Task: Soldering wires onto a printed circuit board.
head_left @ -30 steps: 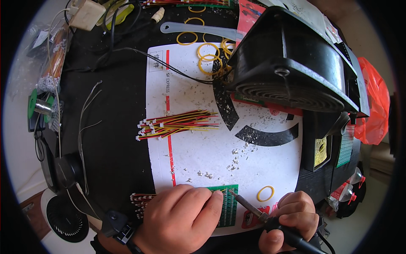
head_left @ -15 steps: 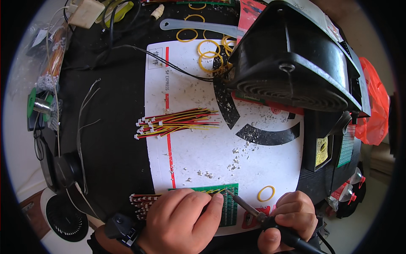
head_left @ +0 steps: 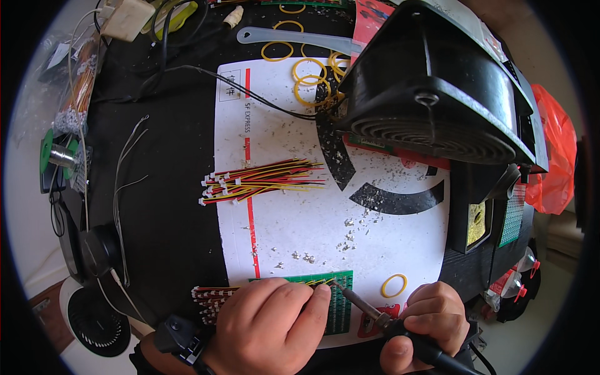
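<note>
My right hand grips a soldering iron by its dark handle. The iron's tip meets the upper right part of a green circuit board at the near edge of the white sheet. My left hand lies over the board, its fingers closed at a thin yellow wire beside the tip. That hand hides much of the board and what its fingertips pinch. Out from its left side stick wires with white connectors, several in rows.
A bundle of red, black and yellow connector wires lies on the white sheet among solder crumbs. A large black fan stands at the far right, by brass wool. Yellow rubber bands and a solder spool are around.
Almost nothing differs. The soldering iron has shifted very slightly, its tip still at the board beside my left fingertips.
</note>
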